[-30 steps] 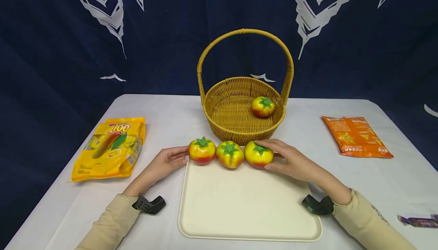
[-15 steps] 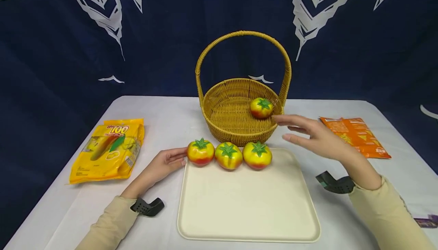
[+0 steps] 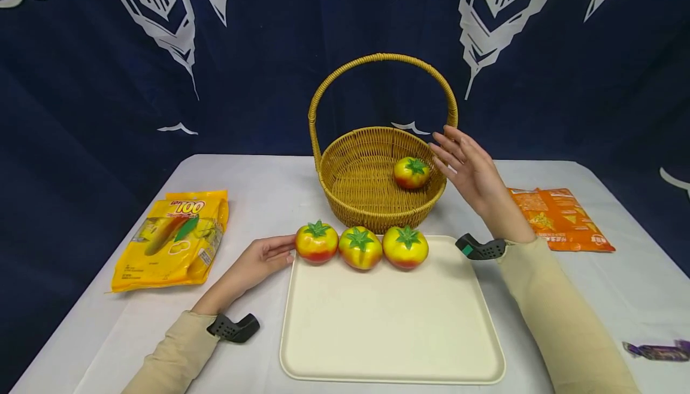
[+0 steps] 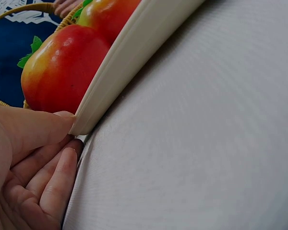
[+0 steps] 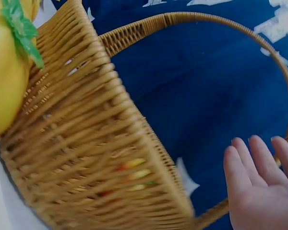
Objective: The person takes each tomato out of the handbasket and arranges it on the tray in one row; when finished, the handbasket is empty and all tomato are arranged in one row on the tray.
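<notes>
Three red-and-yellow tomatoes, the left tomato (image 3: 316, 242), the middle tomato (image 3: 360, 248) and the right tomato (image 3: 405, 247), sit side by side along the far edge of a cream tray (image 3: 393, 322). My left hand (image 3: 256, 268) lies at the tray's far left corner, its fingertips against the left tomato and the rim. A wicker basket (image 3: 377, 221) stands behind the tray with one tomato (image 3: 411, 173) inside. Beside the basket's right rim and handle base, my right hand (image 3: 469, 169) is raised with fingers extended and holds nothing. The right wrist view shows the woven basket wall (image 5: 96, 129) close up.
A yellow snack bag (image 3: 172, 241) lies on the left of the white-covered table. On the right are an orange snack bag (image 3: 563, 220), partly behind my right forearm, and a purple-wrapped bar (image 3: 657, 351). The basket's tall handle (image 3: 383, 57) arches above it. A dark blue curtain hangs behind.
My right hand has left the right tomato and moved up and away to the basket's right side, turning its fingers upward. My left hand and the tomatoes have stayed in place.
</notes>
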A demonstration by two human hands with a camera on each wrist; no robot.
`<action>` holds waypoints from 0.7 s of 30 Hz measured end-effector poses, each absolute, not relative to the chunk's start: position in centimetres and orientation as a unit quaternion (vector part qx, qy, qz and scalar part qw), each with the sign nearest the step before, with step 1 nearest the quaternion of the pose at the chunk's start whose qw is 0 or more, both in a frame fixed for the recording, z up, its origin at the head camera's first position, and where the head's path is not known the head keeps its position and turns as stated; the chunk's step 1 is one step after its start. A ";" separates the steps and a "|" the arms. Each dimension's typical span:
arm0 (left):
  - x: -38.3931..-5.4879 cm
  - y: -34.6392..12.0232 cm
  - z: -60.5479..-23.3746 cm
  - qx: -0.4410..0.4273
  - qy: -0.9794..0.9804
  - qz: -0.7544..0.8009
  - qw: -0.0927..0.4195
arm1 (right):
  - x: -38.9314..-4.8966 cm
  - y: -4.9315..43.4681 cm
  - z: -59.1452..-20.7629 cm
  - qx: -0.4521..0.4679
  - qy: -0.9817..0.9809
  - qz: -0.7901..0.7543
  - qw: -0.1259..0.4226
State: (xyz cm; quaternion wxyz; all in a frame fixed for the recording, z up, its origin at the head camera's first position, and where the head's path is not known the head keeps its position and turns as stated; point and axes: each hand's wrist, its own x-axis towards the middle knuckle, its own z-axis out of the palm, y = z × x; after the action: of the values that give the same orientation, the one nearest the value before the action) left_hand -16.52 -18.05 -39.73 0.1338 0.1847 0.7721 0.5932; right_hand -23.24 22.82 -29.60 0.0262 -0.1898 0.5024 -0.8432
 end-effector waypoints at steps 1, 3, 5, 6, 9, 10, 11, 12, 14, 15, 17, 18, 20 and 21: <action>-16.5 -18.0 -39.7 0.184 0.772 0.594 0.134 | -23.6 22.8 -29.9 -0.175 0.487 -0.855 0.032; -16.6 -18.0 -39.7 0.184 0.771 0.595 0.134 | -24.1 22.6 -30.4 -0.151 0.475 -0.866 0.040; -16.6 -18.0 -39.7 0.184 0.771 0.595 0.135 | -24.4 22.5 -30.8 -0.144 0.486 -0.861 0.043; -16.6 -18.0 -39.7 0.184 0.769 0.597 0.136 | -24.4 22.4 -30.9 -0.143 0.495 -0.856 0.042; -16.6 -18.0 -39.7 0.183 0.764 0.603 0.141 | -24.5 22.0 -30.9 -0.140 0.533 -0.834 0.034; -16.5 -18.0 -39.7 0.184 0.762 0.604 0.142 | -24.5 21.8 -30.9 -0.137 0.556 -0.820 0.027; -16.5 -18.1 -39.8 0.184 0.761 0.606 0.143 | -24.5 21.7 -30.8 -0.131 0.582 -0.802 0.020; -16.5 -18.1 -39.7 0.183 0.761 0.606 0.142 | -24.5 21.6 -30.7 -0.126 0.611 -0.782 0.013; -16.5 -18.1 -39.7 0.184 0.762 0.604 0.139 | -24.7 21.3 -30.5 -0.114 0.678 -0.726 0.000; -16.5 -18.1 -39.6 0.185 0.764 0.602 0.138 | -24.8 21.2 -30.5 -0.112 0.713 -0.692 -0.005; -16.5 -18.1 -39.6 0.188 0.767 0.599 0.135 | -25.0 21.0 -30.4 -0.120 0.768 -0.630 -0.009; -16.4 -18.1 -39.6 0.188 0.766 0.599 0.135 | -25.2 20.9 -30.3 -0.125 0.789 -0.602 -0.008; -16.4 -18.2 -39.6 0.187 0.767 0.598 0.136 | -25.5 20.8 -30.2 -0.138 0.820 -0.556 -0.002; -16.4 -18.2 -39.6 0.187 0.766 0.599 0.137 | -25.6 20.7 -30.1 -0.143 0.830 -0.539 0.004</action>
State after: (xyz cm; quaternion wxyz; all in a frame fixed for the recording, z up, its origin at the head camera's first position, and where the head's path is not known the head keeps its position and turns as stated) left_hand -16.38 -18.16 -39.56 0.1373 0.1872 0.7665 0.5988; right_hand -25.63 20.66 -30.15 0.0041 -0.1434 0.8303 -0.5385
